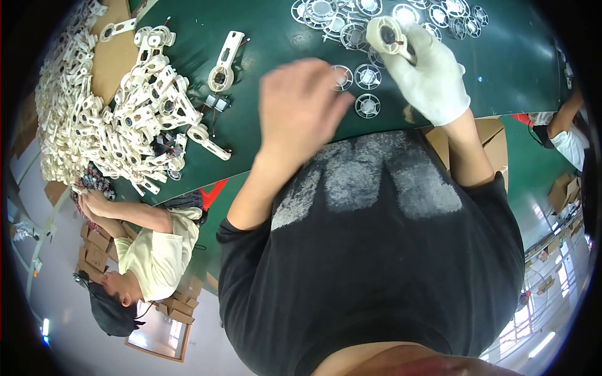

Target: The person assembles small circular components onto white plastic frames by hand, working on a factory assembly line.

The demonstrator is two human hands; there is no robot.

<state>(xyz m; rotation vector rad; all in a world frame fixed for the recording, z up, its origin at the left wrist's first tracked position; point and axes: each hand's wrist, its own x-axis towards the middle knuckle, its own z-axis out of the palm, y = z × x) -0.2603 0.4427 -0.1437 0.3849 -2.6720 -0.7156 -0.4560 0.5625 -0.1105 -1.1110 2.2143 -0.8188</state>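
Two hands are over the green table. The right hand, in a white glove, has its fingers clenched around a white round housing with a dark centre and a thin red wire showing; the part is held off the surface, just above the cluster of grilles. The left hand is bare and blurred, its fingers loosely curled and grasping nothing that can be seen; it hovers near three loose round grilles lying flat on the table.

More grilles of the same kind lie spread along the far edge, many of them overlapping. To the left sits a large heap of white plastic handle parts, with one long handle piece lying apart beside two small dark motors with wires.

Judged state: one housing is in hand and no grille is on it yet, as far as can be seen. The stock of loose grilles and the size of the heap suggest most of the work is left.

A co-worker in a pale shirt works at the heap's near edge.
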